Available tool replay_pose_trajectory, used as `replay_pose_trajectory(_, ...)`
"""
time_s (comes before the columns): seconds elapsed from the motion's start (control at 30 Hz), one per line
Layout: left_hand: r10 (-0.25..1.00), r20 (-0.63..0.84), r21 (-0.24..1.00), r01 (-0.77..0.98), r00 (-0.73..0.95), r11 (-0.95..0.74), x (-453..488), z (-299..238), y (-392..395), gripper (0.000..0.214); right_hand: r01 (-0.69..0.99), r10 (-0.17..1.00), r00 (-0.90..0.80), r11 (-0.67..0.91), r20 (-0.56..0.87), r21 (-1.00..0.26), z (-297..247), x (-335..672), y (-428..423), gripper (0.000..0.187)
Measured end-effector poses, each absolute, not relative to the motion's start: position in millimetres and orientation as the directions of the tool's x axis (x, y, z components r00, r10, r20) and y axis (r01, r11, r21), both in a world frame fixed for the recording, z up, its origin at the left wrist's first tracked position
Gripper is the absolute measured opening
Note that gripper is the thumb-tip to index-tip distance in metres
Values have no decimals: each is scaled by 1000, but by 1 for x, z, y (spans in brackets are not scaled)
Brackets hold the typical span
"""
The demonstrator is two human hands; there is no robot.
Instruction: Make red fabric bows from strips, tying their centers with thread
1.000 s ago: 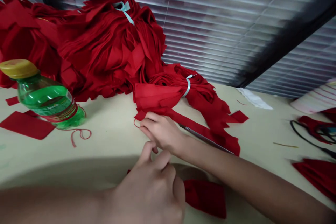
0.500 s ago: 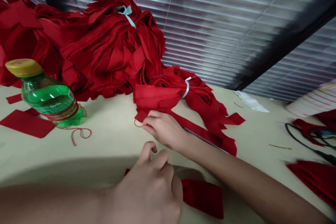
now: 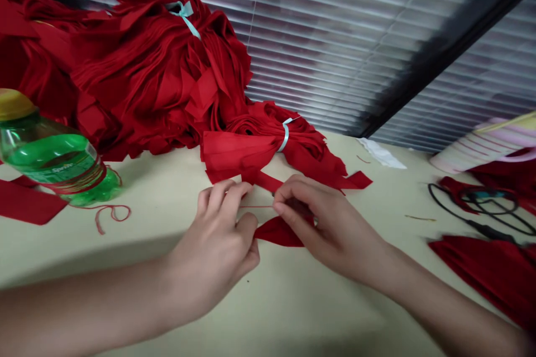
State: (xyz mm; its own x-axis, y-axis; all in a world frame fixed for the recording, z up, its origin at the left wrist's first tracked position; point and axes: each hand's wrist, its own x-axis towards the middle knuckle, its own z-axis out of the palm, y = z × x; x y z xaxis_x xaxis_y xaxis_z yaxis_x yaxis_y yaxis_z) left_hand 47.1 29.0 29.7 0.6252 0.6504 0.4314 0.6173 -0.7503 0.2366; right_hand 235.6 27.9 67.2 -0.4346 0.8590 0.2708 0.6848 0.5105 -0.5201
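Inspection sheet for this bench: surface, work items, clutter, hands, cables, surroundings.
Surface: pale table, one small dark speck near the left forearm.
Job's things: red cloth; taut red thread between the hands.
Clutter: bottle wound with thread, cloth pile, tied bundle, tissue, cup.
Hands: left hand at the cloth's tip; right hand pinching the thread.
Cables: black cord, looped, right side.
Surroundings: blinds behind the table.

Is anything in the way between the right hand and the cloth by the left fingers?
Nothing visible. The right hand overlaps the right end of the cloth in view; touch is unclear. The red thread between the hands runs above it in the picture.
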Motion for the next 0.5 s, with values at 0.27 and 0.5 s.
replay_pose_trajectory(0.27, 675, 348, 371, 565, 651, -737, 47, 28, 29, 16, 655, 847, -469, 524, 251, -545, 52, 227, -13, 12)
replay_pose_trajectory(0.5, 700, 332, 424, 563, 632, -709, 46, 29, 28, 9, 642, 764, -519, 644, 382, -415, 34, 233, -43, 15)
